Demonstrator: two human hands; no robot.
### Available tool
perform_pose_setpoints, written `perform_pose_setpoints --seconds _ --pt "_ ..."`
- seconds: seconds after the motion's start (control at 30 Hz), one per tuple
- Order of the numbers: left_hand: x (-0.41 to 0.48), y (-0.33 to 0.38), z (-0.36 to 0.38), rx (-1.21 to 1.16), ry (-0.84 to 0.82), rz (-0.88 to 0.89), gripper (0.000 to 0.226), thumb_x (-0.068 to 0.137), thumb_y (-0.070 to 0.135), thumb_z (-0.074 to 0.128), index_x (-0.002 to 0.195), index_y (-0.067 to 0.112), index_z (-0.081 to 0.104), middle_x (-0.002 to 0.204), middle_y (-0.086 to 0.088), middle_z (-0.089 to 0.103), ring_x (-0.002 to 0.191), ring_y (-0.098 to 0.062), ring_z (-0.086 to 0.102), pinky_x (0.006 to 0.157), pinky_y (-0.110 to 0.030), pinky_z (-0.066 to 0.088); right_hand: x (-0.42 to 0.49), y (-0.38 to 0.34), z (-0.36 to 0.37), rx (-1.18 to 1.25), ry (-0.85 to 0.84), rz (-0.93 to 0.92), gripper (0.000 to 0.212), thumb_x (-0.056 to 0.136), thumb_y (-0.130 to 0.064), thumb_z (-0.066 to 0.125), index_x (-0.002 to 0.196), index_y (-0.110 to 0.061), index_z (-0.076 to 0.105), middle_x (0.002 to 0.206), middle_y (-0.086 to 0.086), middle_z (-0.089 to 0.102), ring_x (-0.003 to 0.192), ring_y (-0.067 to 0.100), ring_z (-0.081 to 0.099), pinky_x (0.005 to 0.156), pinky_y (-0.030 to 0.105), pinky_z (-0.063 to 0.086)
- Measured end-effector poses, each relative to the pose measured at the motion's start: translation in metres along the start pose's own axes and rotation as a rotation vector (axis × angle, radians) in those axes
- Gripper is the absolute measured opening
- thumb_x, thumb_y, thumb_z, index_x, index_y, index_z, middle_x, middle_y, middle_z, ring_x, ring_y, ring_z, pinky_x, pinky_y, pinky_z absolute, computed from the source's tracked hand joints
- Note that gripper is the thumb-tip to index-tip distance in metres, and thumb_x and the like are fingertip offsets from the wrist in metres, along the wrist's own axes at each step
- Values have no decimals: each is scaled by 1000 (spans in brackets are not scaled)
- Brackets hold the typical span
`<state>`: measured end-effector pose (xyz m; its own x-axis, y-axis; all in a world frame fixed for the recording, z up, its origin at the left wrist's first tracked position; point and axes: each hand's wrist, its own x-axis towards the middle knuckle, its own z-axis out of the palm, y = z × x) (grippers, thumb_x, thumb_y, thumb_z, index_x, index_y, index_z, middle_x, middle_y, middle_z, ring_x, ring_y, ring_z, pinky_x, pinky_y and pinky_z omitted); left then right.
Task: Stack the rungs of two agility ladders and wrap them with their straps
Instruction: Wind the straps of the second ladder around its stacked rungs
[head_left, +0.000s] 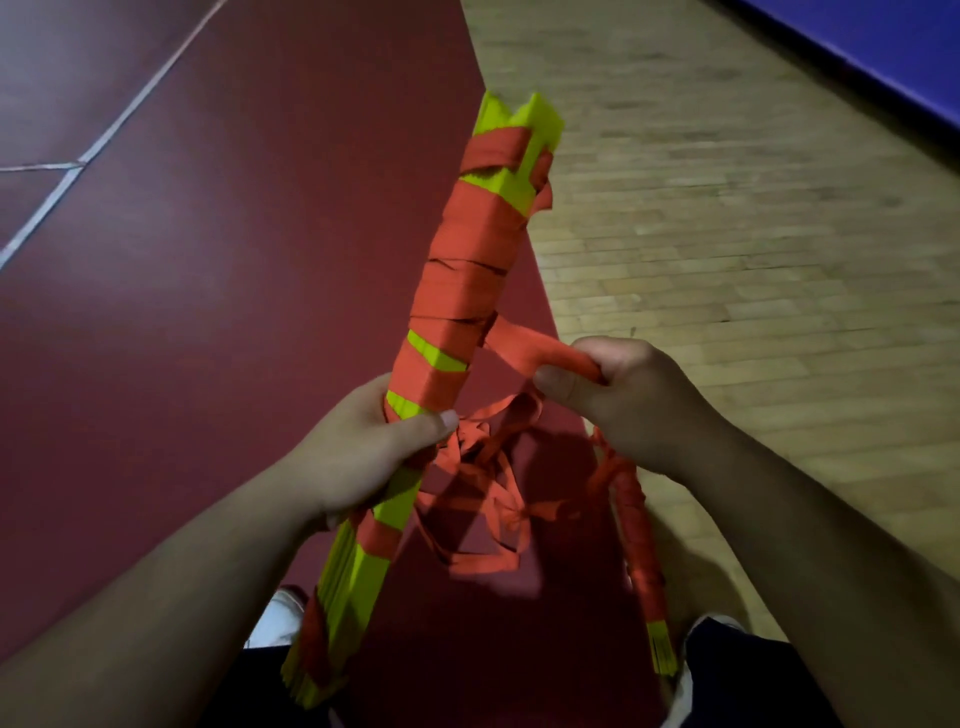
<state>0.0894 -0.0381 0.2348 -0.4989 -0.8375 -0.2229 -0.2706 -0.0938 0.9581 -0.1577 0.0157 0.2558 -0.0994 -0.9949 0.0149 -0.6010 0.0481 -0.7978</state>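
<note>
A long stack of yellow-green ladder rungs (504, 182) points up and away from me, its upper half bound in turns of orange strap. My left hand (363, 457) grips this bundle around its middle. My right hand (618, 395) is closed on a length of orange strap (524, 348) that runs taut from the bundle's right side. Loose strap loops (488, 519) dangle in a tangle between my hands. A second rung bundle (647, 582), wrapped in orange with a yellow end showing, hangs below my right wrist.
Dark red court floor (208, 312) with white lines lies to the left, pale wooden flooring (753, 234) to the right, and a blue strip (883, 62) at the top right. My white shoes (275, 618) and dark trousers show at the bottom.
</note>
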Motion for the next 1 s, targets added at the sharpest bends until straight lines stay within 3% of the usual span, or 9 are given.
perform_pose_setpoints --seconds 0.13,0.27,0.37,0.47,0.6,0.67,0.77,0.9,1.0 --pt "1 -4 9 137 22 35 27 92 32 66 77 18 50 51 14 45 46 0 41 47 -11 35 -6 -12 10 5 24 -24 42 88 -52 63 74 -12 63 56 -9 52 54 6 48 51 23 37" --pt "1 -1 15 74 79 17 35 93 36 65 71 16 46 47 10 43 38 -3 40 39 -15 33 -14 -25 16 -117 2 -172 29 92 -33 63 72 -14 57 58 1 54 59 20 52 58 42 41" --pt "2 1 18 126 96 56 44 88 44 68 88 1 59 69 -9 63 59 -20 57 59 -35 50 -20 -32 23 -198 -2 -229 42 93 -29 66 62 -24 39 49 -6 38 50 16 40 50 34 32" --pt "1 2 20 120 37 36 53 81 48 72 105 3 57 86 -17 66 76 -16 62 76 -43 53 -22 -37 28 -268 8 -223 47 92 -29 66 61 -26 30 48 -7 32 45 10 32 45 26 23" --pt "0 -3 18 42 -107 -159 57 79 19 71 126 21 38 73 1 55 55 -7 52 54 -27 43 -23 -37 29 -320 -2 -196 45 90 -33 64 61 -25 31 50 -7 35 46 8 34 47 33 21" --pt "0 -8 18 166 -141 -86 54 91 12 67 134 22 35 68 15 57 53 2 52 53 -15 42 -24 -38 30 -328 -9 -179 43 87 -39 65 60 -26 34 51 -9 40 46 6 39 45 25 22" --pt "-3 -5 20 434 -30 120 58 87 27 73 135 28 40 79 22 64 68 13 59 60 -6 40 -25 -37 33 -326 12 -134 41 84 -44 66 62 -24 39 55 -8 45 50 7 43 46 26 25" --pt "0 -3 18 608 110 271 63 74 29 80 127 32 47 85 17 62 76 -3 57 66 -13 42 -23 -34 33 -239 65 -46 34 82 -41 70 67 -14 55 59 -3 54 61 16 54 56 34 37" --pt "0 -5 14 645 98 301 67 72 25 79 129 30 44 86 19 57 78 -4 54 64 -7 36 -23 -34 33 -141 50 -6 28 80 -31 75 68 -11 60 58 -3 57 60 10 54 51 21 35"
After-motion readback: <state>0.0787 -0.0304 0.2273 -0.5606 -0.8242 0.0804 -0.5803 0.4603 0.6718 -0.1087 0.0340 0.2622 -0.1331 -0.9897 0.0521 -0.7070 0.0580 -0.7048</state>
